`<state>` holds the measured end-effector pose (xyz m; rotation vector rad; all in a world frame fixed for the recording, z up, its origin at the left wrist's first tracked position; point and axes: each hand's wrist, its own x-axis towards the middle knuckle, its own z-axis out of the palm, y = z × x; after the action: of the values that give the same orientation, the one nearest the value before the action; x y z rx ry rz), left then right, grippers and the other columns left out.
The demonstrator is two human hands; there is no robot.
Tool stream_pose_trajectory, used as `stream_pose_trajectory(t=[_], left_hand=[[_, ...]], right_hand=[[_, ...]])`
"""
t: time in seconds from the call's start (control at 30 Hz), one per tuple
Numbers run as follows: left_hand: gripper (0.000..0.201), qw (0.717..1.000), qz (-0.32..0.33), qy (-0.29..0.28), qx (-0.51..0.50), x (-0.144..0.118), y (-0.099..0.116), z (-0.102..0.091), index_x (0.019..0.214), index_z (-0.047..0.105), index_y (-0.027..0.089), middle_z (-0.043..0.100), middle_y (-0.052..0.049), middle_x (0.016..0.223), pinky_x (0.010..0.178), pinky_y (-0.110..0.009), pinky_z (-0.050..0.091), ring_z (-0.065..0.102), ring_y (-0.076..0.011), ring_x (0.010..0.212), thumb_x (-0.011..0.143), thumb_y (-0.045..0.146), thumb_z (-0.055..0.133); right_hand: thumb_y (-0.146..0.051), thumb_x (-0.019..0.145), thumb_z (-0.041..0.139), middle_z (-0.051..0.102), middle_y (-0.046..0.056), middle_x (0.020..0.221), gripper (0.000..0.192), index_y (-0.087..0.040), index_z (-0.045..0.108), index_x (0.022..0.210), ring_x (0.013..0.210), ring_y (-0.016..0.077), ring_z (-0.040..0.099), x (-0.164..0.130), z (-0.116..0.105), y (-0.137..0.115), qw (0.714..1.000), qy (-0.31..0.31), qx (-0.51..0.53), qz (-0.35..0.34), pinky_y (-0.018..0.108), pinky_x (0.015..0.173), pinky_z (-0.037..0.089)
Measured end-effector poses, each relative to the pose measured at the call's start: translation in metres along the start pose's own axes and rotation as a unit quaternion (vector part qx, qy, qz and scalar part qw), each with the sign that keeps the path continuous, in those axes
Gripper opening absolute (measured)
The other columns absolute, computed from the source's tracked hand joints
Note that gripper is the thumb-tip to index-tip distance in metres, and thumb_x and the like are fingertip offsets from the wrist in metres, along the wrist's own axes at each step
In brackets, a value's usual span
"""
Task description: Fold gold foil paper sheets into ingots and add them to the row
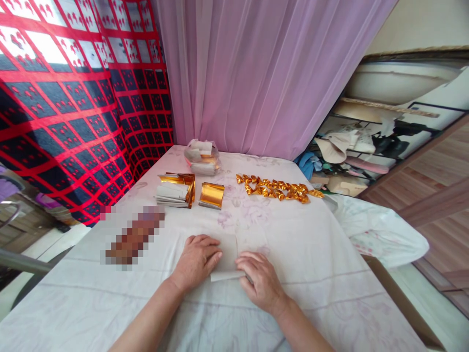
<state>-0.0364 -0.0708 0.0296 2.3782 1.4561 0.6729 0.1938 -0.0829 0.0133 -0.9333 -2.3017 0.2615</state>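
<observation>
A pale sheet of paper (227, 252) lies on the cloth in front of me. My left hand (199, 257) rests on its left side, the fingers and thumb stretched out flat. At the right edge of the same sheet, my right hand (261, 279) has its fingers curled over the paper, with the thumb tucked low. Beyond my hands is a stack of gold-and-white paper sheets (174, 195), fanned out. Next to it sits a smaller stack of gold foil paper (212, 195). Farther right, several folded gold paper pieces (278, 188) lie in a cluster.
A clear plastic bag (201, 157) with more paper stands at the table's back edge. A pixelated reddish patch (135, 234) covers something at left. Purple curtain (249, 73) hangs behind, red-and-dark checked cloth (84, 98) at left. A cluttered shelf (366, 142) and white plastic bag (381, 232) are right.
</observation>
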Motion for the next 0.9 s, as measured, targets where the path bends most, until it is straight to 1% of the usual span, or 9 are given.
stream_pose_trajectory(t=[0.1,0.2,0.37,0.47,0.5,0.57,0.67,0.8,0.9], left_hand=[[0.024,1.000,0.000,0.011,-0.026,0.000,-0.003,0.002,0.091,0.075,0.027,0.074,-0.005,0.107,0.091,-0.043,0.040,0.060,-0.0244,0.104,0.094,0.032,0.052],[0.026,0.999,-0.021,0.019,-0.038,0.000,-0.008,0.008,0.104,0.072,0.025,0.074,-0.006,0.104,0.093,-0.043,0.041,0.062,-0.0239,0.104,0.093,0.023,0.048],[0.041,0.993,-0.047,0.104,-0.041,-0.001,-0.015,0.014,0.129,0.056,0.018,0.073,-0.009,0.105,0.090,-0.041,0.048,0.066,-0.0221,0.098,0.092,0.016,0.038],[0.038,0.987,-0.019,0.156,-0.028,-0.002,-0.006,0.010,0.127,0.056,0.018,0.066,-0.012,0.121,0.095,-0.041,0.047,0.060,-0.0232,0.112,0.093,0.018,0.040],[0.034,0.988,-0.004,0.151,-0.025,-0.002,0.000,0.009,0.123,0.060,0.019,0.065,-0.012,0.123,0.097,-0.042,0.046,0.059,-0.0230,0.114,0.094,0.020,0.041],[0.029,0.996,0.043,0.079,-0.020,-0.002,0.011,0.007,0.114,0.066,0.022,0.068,-0.010,0.118,0.102,-0.045,0.042,0.060,-0.0231,0.112,0.096,0.025,0.044],[0.026,0.999,0.051,0.016,-0.002,-0.002,0.021,0.011,0.113,0.067,0.024,0.071,-0.007,0.113,0.110,-0.053,0.030,0.060,-0.0257,0.113,0.093,0.034,0.053],[0.031,0.999,0.030,0.009,0.024,-0.004,0.020,0.018,0.117,0.066,0.024,0.071,-0.008,0.114,0.112,-0.056,0.026,0.061,-0.0270,0.110,0.093,0.040,0.054],[0.029,0.999,0.028,0.009,0.029,-0.004,0.017,0.019,0.114,0.067,0.025,0.072,-0.007,0.110,0.112,-0.055,0.026,0.062,-0.0260,0.107,0.094,0.040,0.052]], right_hand=[[-0.018,0.083,0.048,0.073,0.005,0.092,0.020,-0.023,0.067,0.087,0.096,0.0212,0.066,0.005,0.004,0.004,0.996,0.028,0.033,0.083,0.033,0.086,0.049],[-0.025,0.087,0.050,0.069,0.002,0.071,0.021,-0.022,0.063,0.071,0.071,0.0171,0.064,0.015,0.011,0.011,0.983,0.033,0.038,0.178,0.026,0.067,0.046],[-0.023,0.081,0.056,0.066,-0.002,0.060,0.014,-0.022,0.065,0.071,0.065,0.0170,0.060,0.027,0.027,0.018,0.976,0.076,-0.026,0.202,0.028,0.069,0.038],[-0.022,0.081,0.057,0.067,-0.001,0.061,0.012,-0.023,0.066,0.072,0.068,0.0179,0.061,0.027,0.033,0.017,0.973,0.086,-0.055,0.208,0.030,0.071,0.036],[-0.023,0.082,0.057,0.067,-0.001,0.063,0.012,-0.023,0.066,0.073,0.069,0.0182,0.061,0.027,0.034,0.017,0.972,0.086,-0.062,0.210,0.030,0.072,0.035],[-0.024,0.082,0.057,0.069,-0.001,0.065,0.011,-0.023,0.067,0.077,0.071,0.0190,0.062,0.027,0.034,0.017,0.971,0.080,-0.070,0.214,0.031,0.073,0.035],[-0.025,0.084,0.058,0.069,-0.001,0.066,0.010,-0.024,0.068,0.084,0.073,0.0199,0.063,0.027,0.034,0.018,0.970,0.067,-0.073,0.224,0.032,0.074,0.036],[-0.027,0.086,0.057,0.070,0.000,0.069,0.015,-0.023,0.068,0.094,0.076,0.0209,0.062,0.031,0.031,0.024,0.969,0.068,-0.079,0.223,0.033,0.074,0.038],[-0.026,0.088,0.053,0.072,0.003,0.084,0.020,-0.024,0.068,0.101,0.084,0.0214,0.060,0.039,0.028,0.030,0.973,0.070,-0.081,0.203,0.034,0.079,0.040]])
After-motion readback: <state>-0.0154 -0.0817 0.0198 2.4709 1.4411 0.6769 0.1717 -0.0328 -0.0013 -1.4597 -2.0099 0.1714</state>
